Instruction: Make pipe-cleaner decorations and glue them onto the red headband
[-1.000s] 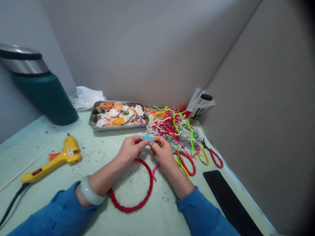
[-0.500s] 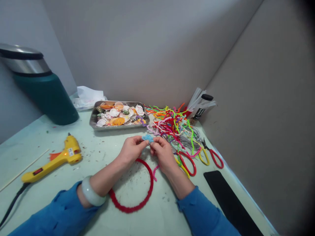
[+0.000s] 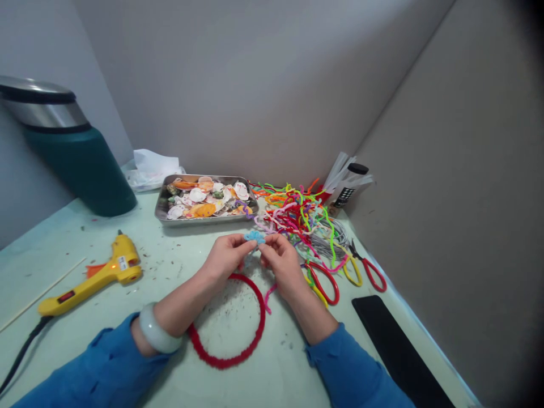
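Between my two hands is a small light-blue pipe-cleaner flower [image 3: 254, 237], its looped petals facing up. My left hand [image 3: 226, 255] pinches its left side with thumb and forefinger. From the right, my right hand [image 3: 280, 258] pinches the lower right edge; the fingertips underneath are partly hidden. Below the hands a red fuzzy ring [image 3: 225, 362] lies flat on the table, partly covered by my left forearm. A short pink pipe cleaner [image 3: 267, 300] rests beside my right wrist.
Behind my hands stands a metal tray [image 3: 204, 222] of shells. Tangled pipe cleaners [image 3: 297, 215], red-handled scissors [image 3: 374, 275] and a black strip [image 3: 395, 340] lie to the right. A yellow glue gun [image 3: 97, 277] lies left, before a green bottle [image 3: 85, 170].
The blue flower has tilted slightly and shifted a little left between my fingertips. Both hands keep their pinch; the surrounding things look the same.
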A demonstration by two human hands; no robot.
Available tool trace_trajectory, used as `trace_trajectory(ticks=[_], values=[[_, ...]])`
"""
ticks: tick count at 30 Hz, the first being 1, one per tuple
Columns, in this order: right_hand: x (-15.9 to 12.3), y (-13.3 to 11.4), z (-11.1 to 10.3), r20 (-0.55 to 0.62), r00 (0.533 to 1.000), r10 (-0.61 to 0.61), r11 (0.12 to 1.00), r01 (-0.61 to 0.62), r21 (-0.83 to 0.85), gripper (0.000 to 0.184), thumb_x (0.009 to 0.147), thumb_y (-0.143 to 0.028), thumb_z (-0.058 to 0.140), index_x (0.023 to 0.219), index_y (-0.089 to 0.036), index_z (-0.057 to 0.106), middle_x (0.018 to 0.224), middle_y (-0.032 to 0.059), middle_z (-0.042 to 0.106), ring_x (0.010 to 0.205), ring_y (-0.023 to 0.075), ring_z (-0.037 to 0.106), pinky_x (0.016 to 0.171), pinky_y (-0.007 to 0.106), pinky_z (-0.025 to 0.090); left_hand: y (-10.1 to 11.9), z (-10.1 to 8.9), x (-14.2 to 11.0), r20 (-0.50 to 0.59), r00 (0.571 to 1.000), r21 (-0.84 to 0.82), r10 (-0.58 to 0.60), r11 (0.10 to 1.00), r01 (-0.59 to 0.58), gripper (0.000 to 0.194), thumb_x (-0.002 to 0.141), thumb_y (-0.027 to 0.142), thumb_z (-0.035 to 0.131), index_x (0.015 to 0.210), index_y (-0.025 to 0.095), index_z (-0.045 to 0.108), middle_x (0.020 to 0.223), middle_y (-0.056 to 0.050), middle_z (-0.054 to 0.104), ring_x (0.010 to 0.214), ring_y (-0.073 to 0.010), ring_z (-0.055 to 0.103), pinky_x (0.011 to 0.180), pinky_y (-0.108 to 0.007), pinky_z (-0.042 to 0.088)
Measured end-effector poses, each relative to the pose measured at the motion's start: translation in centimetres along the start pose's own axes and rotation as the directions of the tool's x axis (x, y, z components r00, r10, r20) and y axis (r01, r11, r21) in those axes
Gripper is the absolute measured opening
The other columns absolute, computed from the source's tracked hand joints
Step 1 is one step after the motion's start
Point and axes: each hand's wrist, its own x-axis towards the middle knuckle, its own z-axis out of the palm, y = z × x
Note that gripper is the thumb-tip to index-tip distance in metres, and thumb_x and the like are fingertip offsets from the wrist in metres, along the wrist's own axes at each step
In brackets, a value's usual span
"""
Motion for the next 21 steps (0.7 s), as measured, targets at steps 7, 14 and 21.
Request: trace_trajectory(ticks=[7,14,21], values=[[-0.5,-0.5,-0.6,0.124,0.920,-0.372,0.829,0.389,-0.401,0.025,0.080,-0.017,0.054,0.104,-0.023,0.058,0.097,0.0028,0.059,0.070,0.0133,0.051,0.065,0.026,0.042,0.3,-0.4,-0.2,0.086,0.995,-0.073,-0.054,0.996,0.060,0.026,0.066,0.036,0.071,0.064,0.015,0.057,0.038,0.010,0.034,0.034,-0.0042,0.030,0.037,-0.019,0.031],[-0.3,-0.2,-1.1,0.187,0.859,-0.476,0.688,0.496,-0.530,0.023,0.082,-0.015,0.050,0.103,-0.020,0.058,0.095,0.0046,0.059,0.074,0.0146,0.054,0.067,0.027,0.044,0.7,-0.5,-0.3,0.103,0.991,-0.092,-0.081,0.992,0.091,0.027,0.067,0.037,0.071,0.061,0.015,0.057,0.036,0.010,0.030,0.034,-0.0046,0.026,0.038,-0.020,0.035],[-0.2,-0.1,-1.2,0.147,0.879,-0.454,0.729,0.461,-0.506,0.023,0.082,-0.015,0.051,0.103,-0.021,0.057,0.089,0.0021,0.059,0.067,0.0124,0.051,0.063,0.025,0.043,0.7,-0.9,-0.1,0.105,0.994,-0.123,-0.041,0.991,0.054,0.038,0.073,0.048,0.063,0.075,0.010,0.065,0.051,0.003,0.049,0.037,-0.0034,0.027,0.038,-0.022,0.039]])
